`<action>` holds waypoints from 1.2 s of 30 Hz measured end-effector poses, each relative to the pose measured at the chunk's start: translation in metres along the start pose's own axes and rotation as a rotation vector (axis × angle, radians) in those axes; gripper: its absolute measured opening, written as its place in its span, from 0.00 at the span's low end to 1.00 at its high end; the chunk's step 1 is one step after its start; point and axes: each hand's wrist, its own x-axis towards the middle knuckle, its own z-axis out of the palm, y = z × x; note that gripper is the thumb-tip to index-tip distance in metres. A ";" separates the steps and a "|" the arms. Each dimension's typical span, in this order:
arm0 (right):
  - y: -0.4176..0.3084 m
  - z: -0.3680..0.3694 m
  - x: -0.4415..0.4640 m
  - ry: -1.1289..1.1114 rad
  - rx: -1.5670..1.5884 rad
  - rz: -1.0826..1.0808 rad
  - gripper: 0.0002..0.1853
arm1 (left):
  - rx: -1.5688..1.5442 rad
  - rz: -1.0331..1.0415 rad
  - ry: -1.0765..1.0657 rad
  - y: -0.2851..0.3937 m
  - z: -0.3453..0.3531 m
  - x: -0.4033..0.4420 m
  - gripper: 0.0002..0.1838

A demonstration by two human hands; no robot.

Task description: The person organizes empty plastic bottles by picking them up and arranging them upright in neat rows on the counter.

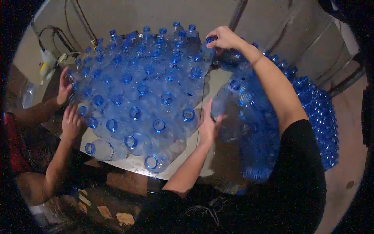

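Note:
Many clear bottles with blue neck rings stand packed together on a pale table [193, 150]. My right hand [223, 39] is closed round the blue top of a bottle [207, 47] at the back right of the group. Lower down, my left hand [210, 124] is beside the right edge of the packed bottles, its fingers apart. Next to it a clear bottle [219, 104] stands tilted; whether the hand touches it I cannot tell. One bottle [105, 150] lies on its side at the table's front edge.
A co-worker's two hands [70, 124] are at the left edge of the bottles. On the right is a large stack of blue-topped bottles [317, 117]. Cables and a white and yellow object [46, 66] hang at the upper left. Behind is a pale wall [194, 11].

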 end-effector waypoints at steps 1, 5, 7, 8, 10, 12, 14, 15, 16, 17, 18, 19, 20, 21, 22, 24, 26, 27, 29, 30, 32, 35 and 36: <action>-0.004 0.001 0.010 -0.012 0.010 0.023 0.21 | 0.023 -0.024 -0.003 0.004 -0.002 0.001 0.40; -0.012 0.008 0.042 -0.013 -0.065 0.027 0.24 | 0.022 0.048 0.020 0.004 -0.001 0.005 0.38; -0.007 0.010 0.055 -0.020 -0.151 0.021 0.25 | 0.008 0.088 0.013 0.003 -0.003 0.006 0.37; -0.001 0.009 0.059 -0.042 -0.187 0.036 0.25 | 0.015 0.064 -0.008 0.007 -0.006 0.005 0.37; 0.003 0.008 0.061 -0.086 -0.245 0.081 0.25 | 0.018 0.045 -0.030 0.013 -0.011 0.003 0.38; 0.005 0.002 0.057 -0.121 -0.288 0.152 0.25 | 0.012 0.069 -0.041 0.016 -0.014 0.006 0.38; 0.016 0.005 0.058 -0.044 -0.270 0.146 0.24 | 0.020 0.055 -0.022 0.016 -0.012 0.006 0.37; 0.022 0.007 0.058 -0.024 -0.270 0.180 0.23 | 0.023 0.047 -0.015 0.016 -0.011 0.005 0.37; 0.024 0.008 0.059 -0.004 -0.269 0.214 0.23 | 0.017 0.069 0.000 0.013 -0.010 0.004 0.38; 0.033 0.014 0.063 0.007 -0.255 0.227 0.23 | 0.010 0.092 0.012 0.009 -0.008 0.003 0.39; 0.041 0.021 0.069 0.020 -0.243 0.243 0.24 | 0.002 0.117 0.021 0.006 -0.005 0.002 0.39; 0.049 0.023 0.071 0.034 -0.234 0.262 0.24 | 0.010 0.095 0.015 0.005 -0.004 0.002 0.39; 0.049 0.022 0.068 0.021 -0.254 0.229 0.25 | 0.015 0.076 0.004 0.005 -0.006 0.003 0.39; 0.048 0.020 0.066 0.007 -0.277 0.196 0.26 | 0.017 0.058 -0.007 0.006 -0.005 0.004 0.39; 0.044 0.016 0.063 -0.007 -0.300 0.162 0.27 | 0.027 0.019 -0.008 0.008 -0.004 0.004 0.39; 0.037 0.001 0.048 -0.043 -0.296 0.137 0.31 | 0.050 -0.059 -0.011 0.013 -0.004 0.003 0.39; 0.025 -0.026 0.023 -0.037 -0.361 0.125 0.30 | 0.064 -0.052 -0.022 0.013 -0.006 0.001 0.38; 0.019 -0.046 0.005 -0.004 -0.309 0.065 0.27 | 0.070 -0.048 -0.026 0.012 -0.006 0.000 0.38; 0.014 -0.093 -0.026 -0.044 -0.194 0.178 0.24 | 0.070 -0.034 -0.021 0.014 -0.006 0.000 0.38; 0.014 -0.108 -0.043 -0.064 -0.130 0.228 0.22 | 0.074 -0.031 -0.013 0.015 -0.007 0.000 0.38; 0.037 -0.139 -0.079 -0.032 -0.292 0.167 0.27 | 0.057 0.030 0.025 0.015 -0.006 -0.001 0.39; -0.027 -0.177 -0.155 0.076 -0.345 0.314 0.20 | 0.074 0.055 0.039 0.009 -0.008 -0.004 0.40; -0.055 -0.186 -0.170 0.023 -0.403 0.372 0.19 | 0.093 0.037 0.031 0.011 -0.010 -0.004 0.40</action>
